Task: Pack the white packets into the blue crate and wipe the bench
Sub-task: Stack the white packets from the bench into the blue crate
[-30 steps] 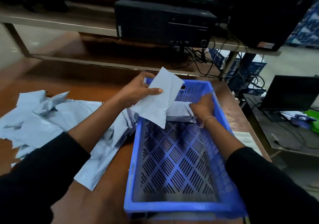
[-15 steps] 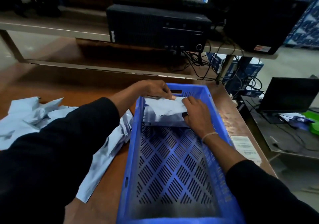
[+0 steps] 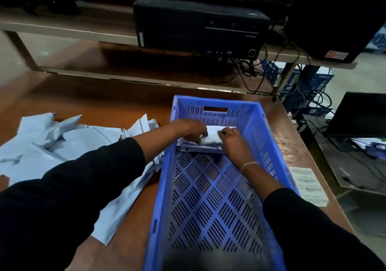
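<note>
White packets point(image 3: 208, 140) lie stacked at the far end of the blue crate point(image 3: 211, 199) on the counter point(image 3: 133, 249); left hand point(image 3: 191, 129) and right hand point(image 3: 234, 143) press on them, fingers curled over the top packet; more loose packets point(image 3: 62, 145) left; printed label point(image 3: 309, 185) right, unreadable; beyond, a black ThinkCentre computer point(image 3: 198, 26).

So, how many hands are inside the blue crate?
2: the left hand and right hand both rest on the white packets at the blue crate's far end.
</note>
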Tool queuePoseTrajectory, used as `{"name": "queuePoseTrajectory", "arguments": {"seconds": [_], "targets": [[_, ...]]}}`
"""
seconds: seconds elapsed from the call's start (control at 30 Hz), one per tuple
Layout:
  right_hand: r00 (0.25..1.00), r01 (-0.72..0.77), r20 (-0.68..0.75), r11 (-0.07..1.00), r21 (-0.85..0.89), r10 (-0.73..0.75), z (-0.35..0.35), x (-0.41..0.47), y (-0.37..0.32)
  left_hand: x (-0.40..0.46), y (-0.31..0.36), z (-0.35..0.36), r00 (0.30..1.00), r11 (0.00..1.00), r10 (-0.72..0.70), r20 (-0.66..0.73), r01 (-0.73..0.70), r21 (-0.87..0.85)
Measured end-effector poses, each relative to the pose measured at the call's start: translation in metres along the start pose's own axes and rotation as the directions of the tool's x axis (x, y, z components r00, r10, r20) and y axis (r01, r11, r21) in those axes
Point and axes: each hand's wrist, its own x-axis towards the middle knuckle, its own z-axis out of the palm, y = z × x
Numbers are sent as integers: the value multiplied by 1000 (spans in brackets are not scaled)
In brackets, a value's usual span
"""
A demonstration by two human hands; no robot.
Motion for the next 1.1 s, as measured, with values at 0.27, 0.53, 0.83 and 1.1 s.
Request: {"name": "queuePoseTrajectory", "arguments": {"seconds": [0.27, 0.53, 0.83, 1.1], "targets": [[999, -12, 42, 988, 156, 5, 0, -10, -2, -4, 5, 9, 990, 996, -32, 137, 21, 81], [948, -262, -16, 809, 527, 317, -38, -3, -17, -52, 8, 6, 955, 943, -15, -296, -85, -321], [944, -146, -68, 592, 793, 324, -117, 24, -106, -152, -55, 74, 636, 507, -470, -611, -372, -778], [946, -144, 324, 863, 485, -24, -113, 81, -233, -209, -107, 157, 584, 134, -766, -270, -266, -955]]}}
